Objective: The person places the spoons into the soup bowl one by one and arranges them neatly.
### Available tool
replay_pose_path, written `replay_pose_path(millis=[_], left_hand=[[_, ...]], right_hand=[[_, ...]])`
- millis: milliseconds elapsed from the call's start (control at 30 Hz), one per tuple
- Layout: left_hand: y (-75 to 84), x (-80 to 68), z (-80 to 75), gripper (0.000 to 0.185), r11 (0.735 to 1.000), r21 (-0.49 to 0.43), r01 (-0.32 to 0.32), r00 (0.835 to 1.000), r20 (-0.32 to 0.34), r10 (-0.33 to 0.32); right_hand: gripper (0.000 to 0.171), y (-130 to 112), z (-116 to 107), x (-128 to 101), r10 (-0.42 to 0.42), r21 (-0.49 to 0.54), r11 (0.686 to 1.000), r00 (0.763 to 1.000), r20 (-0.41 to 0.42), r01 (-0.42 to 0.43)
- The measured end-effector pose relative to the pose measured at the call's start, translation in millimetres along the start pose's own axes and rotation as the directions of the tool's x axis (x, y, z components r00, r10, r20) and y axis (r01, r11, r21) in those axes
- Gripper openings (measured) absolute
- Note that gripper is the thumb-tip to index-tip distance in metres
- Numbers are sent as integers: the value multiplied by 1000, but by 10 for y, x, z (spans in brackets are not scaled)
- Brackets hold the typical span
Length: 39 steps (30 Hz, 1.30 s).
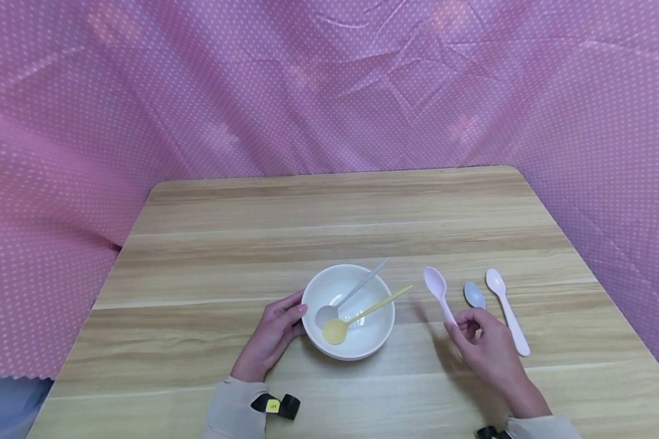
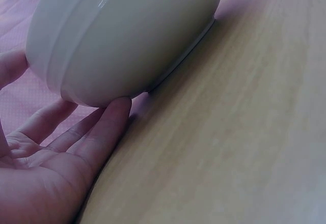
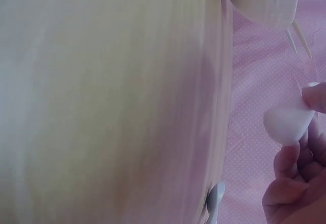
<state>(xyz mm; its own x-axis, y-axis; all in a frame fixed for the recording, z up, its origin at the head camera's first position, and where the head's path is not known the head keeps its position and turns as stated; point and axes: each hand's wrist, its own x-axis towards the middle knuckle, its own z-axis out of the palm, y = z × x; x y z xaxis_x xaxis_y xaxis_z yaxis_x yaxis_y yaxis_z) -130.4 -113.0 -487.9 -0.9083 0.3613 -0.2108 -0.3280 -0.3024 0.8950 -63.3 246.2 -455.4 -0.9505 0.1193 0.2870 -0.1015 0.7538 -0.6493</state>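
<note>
A white bowl (image 1: 362, 341) stands near the table's front edge with a grey spoon (image 1: 357, 289) and a yellow spoon (image 1: 362, 314) in it, handles leaning over the right rim. My left hand (image 1: 271, 335) rests against the bowl's left side, fingers straight along its wall (image 2: 97, 132). My right hand (image 1: 486, 347) pinches the handle of a pink spoon (image 1: 438, 291), bowl end (image 3: 288, 122) raised toward the white bowl. To its right lie a small blue-grey spoon (image 1: 475, 295) and a pale pink spoon (image 1: 506, 311).
The wooden table (image 1: 329, 207) runs back to a pink dotted cloth (image 1: 329, 85) that hangs behind and on both sides. The table's rear half holds nothing. Both wrists wear black straps.
</note>
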Motion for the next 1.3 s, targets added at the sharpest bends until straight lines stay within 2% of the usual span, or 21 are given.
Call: replay_pose_path(millis=[233, 600, 1300], left_hand=[[2, 4, -5, 53, 1000, 9, 6, 1000, -4, -6], [8, 8, -10, 55, 1000, 10, 12, 1000, -1, -12], [-1, 7, -18, 54, 1000, 3, 0, 1000, 12, 0]], right_hand=[[18, -32, 46, 3, -88, 84, 993, 996, -7, 88], [23, -70, 123, 32, -194, 125, 973, 981, -5, 193], [19, -214, 200, 89, -175, 62, 984, 974, 145, 167]])
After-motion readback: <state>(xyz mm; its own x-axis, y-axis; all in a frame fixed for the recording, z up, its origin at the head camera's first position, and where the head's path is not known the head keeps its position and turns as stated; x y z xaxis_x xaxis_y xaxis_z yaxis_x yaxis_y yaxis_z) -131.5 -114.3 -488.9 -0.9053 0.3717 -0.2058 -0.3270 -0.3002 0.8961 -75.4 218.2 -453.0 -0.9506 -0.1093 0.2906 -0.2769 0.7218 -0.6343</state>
